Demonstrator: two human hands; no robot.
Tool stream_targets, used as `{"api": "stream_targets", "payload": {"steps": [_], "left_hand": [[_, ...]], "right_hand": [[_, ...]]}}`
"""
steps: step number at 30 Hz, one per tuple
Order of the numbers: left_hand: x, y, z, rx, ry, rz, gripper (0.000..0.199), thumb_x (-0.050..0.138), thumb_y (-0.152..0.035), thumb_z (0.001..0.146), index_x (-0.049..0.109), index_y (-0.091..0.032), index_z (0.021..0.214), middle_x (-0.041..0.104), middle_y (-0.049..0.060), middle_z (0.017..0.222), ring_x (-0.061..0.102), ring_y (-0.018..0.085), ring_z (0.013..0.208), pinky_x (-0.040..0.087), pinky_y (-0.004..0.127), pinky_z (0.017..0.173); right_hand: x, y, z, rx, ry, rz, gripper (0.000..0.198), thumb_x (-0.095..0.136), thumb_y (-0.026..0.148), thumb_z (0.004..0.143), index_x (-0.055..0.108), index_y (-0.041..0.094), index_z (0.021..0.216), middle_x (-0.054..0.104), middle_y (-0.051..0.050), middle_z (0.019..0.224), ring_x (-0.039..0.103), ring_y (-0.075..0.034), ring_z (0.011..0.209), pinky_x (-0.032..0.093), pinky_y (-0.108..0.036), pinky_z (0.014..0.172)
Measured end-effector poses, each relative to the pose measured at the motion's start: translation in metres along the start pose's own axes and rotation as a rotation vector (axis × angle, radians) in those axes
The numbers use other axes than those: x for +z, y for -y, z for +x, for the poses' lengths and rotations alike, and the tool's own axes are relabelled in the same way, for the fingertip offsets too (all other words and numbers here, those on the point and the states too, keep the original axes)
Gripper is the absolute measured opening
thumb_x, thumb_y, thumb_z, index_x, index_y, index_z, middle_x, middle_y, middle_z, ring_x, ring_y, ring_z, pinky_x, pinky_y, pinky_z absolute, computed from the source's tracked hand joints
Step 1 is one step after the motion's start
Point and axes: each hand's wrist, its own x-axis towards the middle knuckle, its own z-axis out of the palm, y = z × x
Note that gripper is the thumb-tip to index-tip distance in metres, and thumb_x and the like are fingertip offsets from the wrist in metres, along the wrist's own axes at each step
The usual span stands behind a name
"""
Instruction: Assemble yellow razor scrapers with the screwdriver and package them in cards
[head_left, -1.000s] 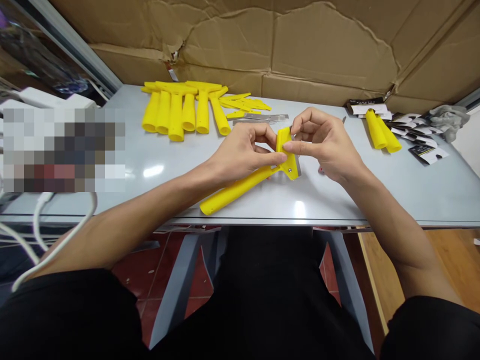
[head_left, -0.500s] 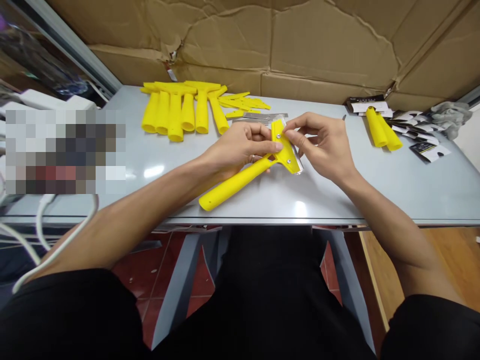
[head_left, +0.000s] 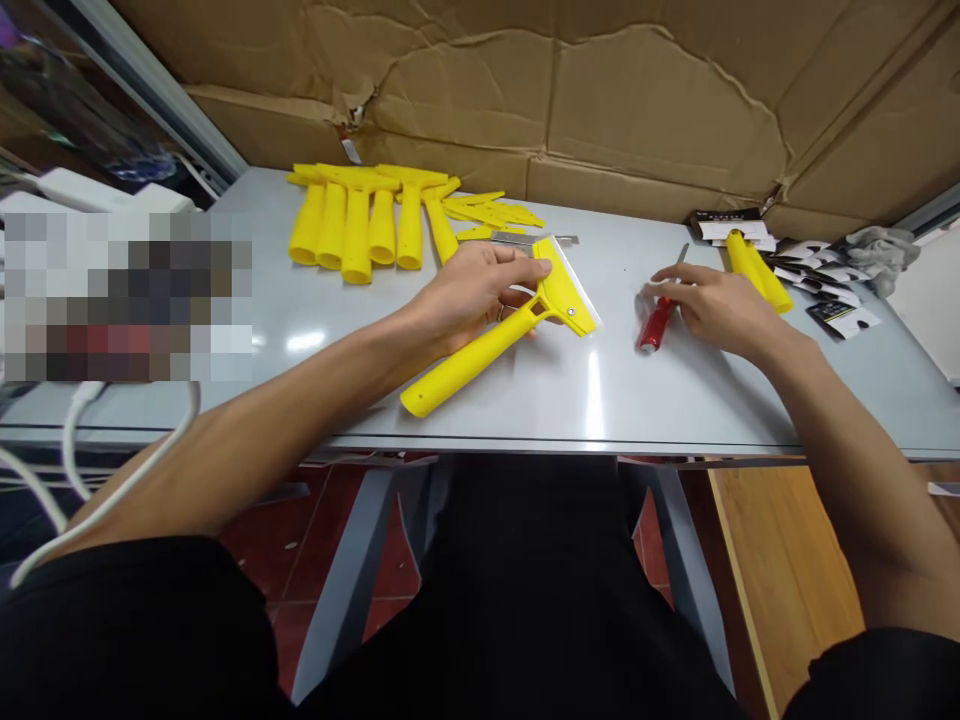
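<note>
My left hand [head_left: 480, 290] holds a yellow scraper [head_left: 465, 362] by its head, thumb on the top face and fingers underneath. A blade under a pale or clear strip runs along the head's far right edge. One screw shows near the lower end; my thumb covers the part around the other. To the right, my right hand [head_left: 709, 305] has its fingers closed over the upper handle of a red screwdriver [head_left: 654, 328]. The screwdriver's shaft points away from me, close to the tabletop. My right thumb is mostly hidden.
Several yellow scraper handles [head_left: 356, 235] lie at the back left, beside flat yellow pieces [head_left: 495, 212] and metal blades [head_left: 517, 239]. At the right are two yellow handles [head_left: 754, 270] and black-and-white cards [head_left: 844, 318]. Cardboard [head_left: 645, 110] stands behind the table.
My right hand has left the scraper's blade edge and moved right to the red screwdriver. My left hand keeps the scraper in nearly the same place.
</note>
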Motion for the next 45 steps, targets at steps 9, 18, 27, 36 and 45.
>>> {"api": "stream_targets", "payload": {"steps": [9, 18, 27, 36, 45], "left_hand": [[-0.001, 0.003, 0.000, 0.114, -0.032, 0.017, 0.051, 0.097, -0.053, 0.086, 0.061, -0.019, 0.075, 0.078, 0.005, 0.079, 0.081, 0.021, 0.070, 0.060, 0.023, 0.050], [-0.005, 0.002, 0.001, 0.213, -0.021, 0.046, 0.048, 0.096, -0.058, 0.089, 0.065, -0.022, 0.086, 0.080, 0.003, 0.086, 0.079, 0.018, 0.078, 0.068, 0.031, 0.066], [0.005, -0.003, -0.024, 0.469, -0.135, 0.172, 0.038, 0.094, -0.054, 0.092, 0.068, -0.026, 0.089, 0.082, 0.000, 0.096, 0.082, 0.021, 0.101, 0.069, 0.032, 0.081], [0.002, 0.009, -0.036, 0.745, 0.043, 0.757, 0.016, 0.087, -0.045, 0.095, 0.081, -0.036, 0.084, 0.089, 0.001, 0.111, 0.085, 0.025, 0.116, 0.067, 0.045, 0.116], [-0.016, 0.031, -0.012, 1.936, 0.184, 1.319, 0.009, 0.068, -0.013, 0.109, 0.077, -0.010, 0.107, 0.087, 0.015, 0.114, 0.088, 0.025, 0.108, 0.077, 0.031, 0.083]], "right_hand": [[-0.009, 0.082, -0.007, 0.086, -0.201, 0.275, 0.047, 0.056, 0.048, 0.106, 0.075, 0.019, 0.137, 0.073, -0.007, 0.125, 0.061, -0.001, 0.087, 0.051, -0.018, 0.076], [0.003, 0.147, 0.039, 0.248, 0.142, 1.107, 0.097, 0.087, 0.083, 0.072, 0.059, 0.009, 0.128, 0.075, -0.010, 0.102, 0.071, -0.008, 0.073, 0.057, -0.021, 0.059], [-0.001, 0.151, 0.037, 0.114, -0.132, 0.995, 0.077, 0.080, 0.082, 0.080, 0.072, 0.012, 0.111, 0.075, -0.006, 0.099, 0.069, -0.005, 0.075, 0.054, -0.017, 0.060], [0.020, 0.106, 0.037, -0.289, -0.320, 0.198, 0.051, 0.058, 0.067, 0.103, 0.081, 0.022, 0.107, 0.078, -0.004, 0.113, 0.075, -0.011, 0.121, 0.058, -0.030, 0.102], [0.029, 0.091, 0.034, -0.817, -0.750, -0.469, 0.017, 0.066, 0.027, 0.100, 0.058, 0.012, 0.096, 0.070, 0.003, 0.099, 0.058, -0.001, 0.106, 0.025, -0.022, 0.081]]}}
